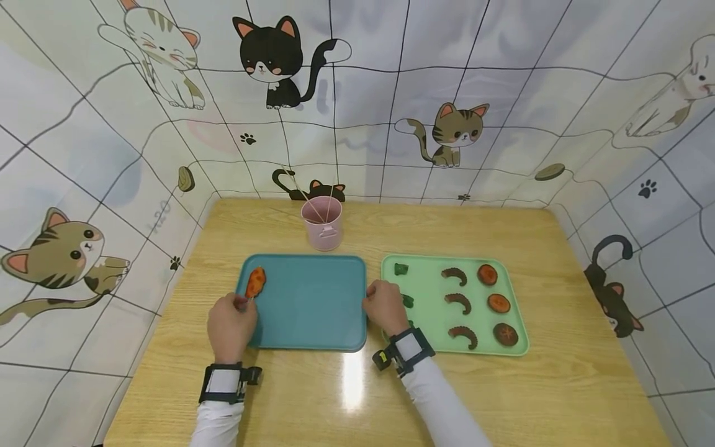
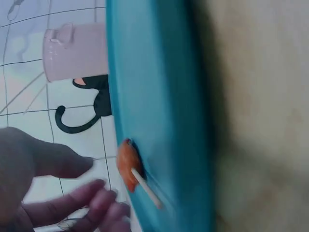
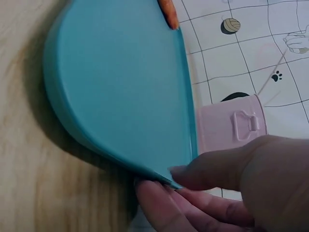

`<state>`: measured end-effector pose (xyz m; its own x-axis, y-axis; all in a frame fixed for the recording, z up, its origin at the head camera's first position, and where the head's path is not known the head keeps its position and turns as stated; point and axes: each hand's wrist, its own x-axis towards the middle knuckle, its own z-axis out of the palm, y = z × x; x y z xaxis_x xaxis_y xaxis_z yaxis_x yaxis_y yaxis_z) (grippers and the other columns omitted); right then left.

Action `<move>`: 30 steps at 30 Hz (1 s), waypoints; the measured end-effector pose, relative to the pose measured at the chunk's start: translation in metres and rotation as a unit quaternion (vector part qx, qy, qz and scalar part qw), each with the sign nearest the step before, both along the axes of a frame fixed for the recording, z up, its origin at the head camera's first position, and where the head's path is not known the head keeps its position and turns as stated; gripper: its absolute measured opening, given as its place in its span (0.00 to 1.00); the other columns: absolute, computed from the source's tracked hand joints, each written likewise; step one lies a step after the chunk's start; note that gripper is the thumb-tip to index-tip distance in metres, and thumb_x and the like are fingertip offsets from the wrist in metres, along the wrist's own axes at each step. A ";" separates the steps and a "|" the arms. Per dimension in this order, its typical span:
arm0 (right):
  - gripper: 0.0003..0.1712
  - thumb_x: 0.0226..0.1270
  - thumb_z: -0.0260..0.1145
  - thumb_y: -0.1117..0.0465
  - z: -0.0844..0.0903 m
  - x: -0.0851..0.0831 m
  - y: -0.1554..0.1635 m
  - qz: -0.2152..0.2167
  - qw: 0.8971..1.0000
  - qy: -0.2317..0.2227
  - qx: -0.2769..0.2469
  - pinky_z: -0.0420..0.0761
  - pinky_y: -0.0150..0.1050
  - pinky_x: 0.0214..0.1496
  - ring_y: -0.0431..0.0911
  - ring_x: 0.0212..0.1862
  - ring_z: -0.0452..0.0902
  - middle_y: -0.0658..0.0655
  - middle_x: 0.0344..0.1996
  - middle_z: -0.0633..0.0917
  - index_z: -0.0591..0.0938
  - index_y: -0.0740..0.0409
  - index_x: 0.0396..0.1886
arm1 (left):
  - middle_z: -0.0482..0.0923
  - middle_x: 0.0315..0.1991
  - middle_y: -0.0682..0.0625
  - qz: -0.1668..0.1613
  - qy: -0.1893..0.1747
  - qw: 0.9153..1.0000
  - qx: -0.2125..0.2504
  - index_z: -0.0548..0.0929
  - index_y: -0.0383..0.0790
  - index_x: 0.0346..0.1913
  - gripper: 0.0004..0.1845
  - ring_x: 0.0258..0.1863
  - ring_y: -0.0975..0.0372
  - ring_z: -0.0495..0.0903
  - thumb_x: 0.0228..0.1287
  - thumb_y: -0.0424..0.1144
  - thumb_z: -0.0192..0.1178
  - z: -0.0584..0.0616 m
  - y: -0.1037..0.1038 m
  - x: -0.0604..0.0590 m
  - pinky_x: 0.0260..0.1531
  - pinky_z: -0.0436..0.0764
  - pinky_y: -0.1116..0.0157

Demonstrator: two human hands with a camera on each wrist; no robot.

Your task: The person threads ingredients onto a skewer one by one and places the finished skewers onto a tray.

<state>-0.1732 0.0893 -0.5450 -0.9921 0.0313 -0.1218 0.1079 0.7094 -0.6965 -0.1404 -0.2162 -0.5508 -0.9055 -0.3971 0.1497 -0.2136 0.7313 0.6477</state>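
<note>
A blue tray [image 1: 313, 304] lies in the middle of the wooden table. On its left part rests a skewer with an orange food piece [image 1: 255, 282], its thin stick [image 2: 147, 189] pointing toward me. My left hand [image 1: 230, 326] is at the tray's left edge just behind the stick. In the left wrist view its fingers [image 2: 104, 200] are loosely spread and clear of the skewer's orange piece [image 2: 128, 165]. My right hand [image 1: 385, 305] pinches the blue tray's right rim [image 3: 166, 180], thumb on top and fingers underneath.
A green tray [image 1: 430, 288] to the right holds green pieces [image 1: 400, 269], curved brown pieces [image 1: 454, 274] and round orange-brown slices [image 1: 488, 274]. A pink cup [image 1: 322, 226] with thin sticks stands behind the blue tray. Cat-print walls enclose the table [image 1: 503, 397] on three sides.
</note>
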 end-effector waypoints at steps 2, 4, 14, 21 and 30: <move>0.06 0.61 0.66 0.67 0.003 -0.003 0.004 0.009 1.000 0.007 -0.008 0.77 0.34 0.25 0.44 0.26 0.80 0.57 0.27 0.87 0.86 0.65 0.36 | 0.85 0.31 0.38 -0.017 0.033 0.999 0.023 0.88 0.31 0.38 0.09 0.29 0.50 0.82 0.67 0.36 0.65 0.000 0.003 -0.008 0.25 0.73 0.65; 0.08 0.62 0.68 0.65 0.008 -0.009 0.008 0.024 0.999 0.021 -0.016 0.80 0.36 0.29 0.45 0.30 0.82 0.57 0.30 0.88 0.87 0.65 0.38 | 0.86 0.34 0.39 -0.042 0.049 0.996 0.061 0.87 0.32 0.42 0.10 0.32 0.51 0.82 0.68 0.38 0.66 0.000 0.006 -0.019 0.29 0.75 0.67; 0.22 0.71 0.68 0.56 0.035 -0.050 0.020 0.040 0.992 0.063 -0.105 0.86 0.48 0.53 0.53 0.49 0.85 0.60 0.46 0.88 0.83 0.62 0.59 | 0.77 0.62 0.39 -0.169 0.022 0.965 0.201 0.71 0.37 0.70 0.35 0.63 0.48 0.76 0.66 0.50 0.70 -0.005 0.021 -0.073 0.59 0.80 0.49; 0.24 0.70 0.70 0.52 0.046 -0.095 0.016 0.030 0.983 0.090 -0.159 0.85 0.48 0.56 0.53 0.52 0.85 0.59 0.50 0.88 0.82 0.58 0.62 | 0.70 0.72 0.40 -0.202 0.015 0.949 0.240 0.64 0.43 0.76 0.46 0.73 0.49 0.67 0.59 0.46 0.76 -0.005 0.043 -0.119 0.69 0.74 0.46; 0.22 0.71 0.69 0.51 0.059 -0.155 -0.005 0.008 0.975 0.090 -0.204 0.82 0.49 0.62 0.53 0.57 0.83 0.58 0.54 0.87 0.83 0.53 0.61 | 0.61 0.77 0.42 -0.246 0.015 0.934 0.258 0.56 0.46 0.80 0.55 0.78 0.47 0.59 0.54 0.43 0.79 -0.005 0.060 -0.162 0.75 0.65 0.44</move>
<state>-0.3277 0.0843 -0.4863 -0.9985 0.0012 0.0554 -0.0510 0.3705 -0.9274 -0.3029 -0.1566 -0.5559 -0.9960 0.0393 0.0807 0.0891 0.3250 0.9415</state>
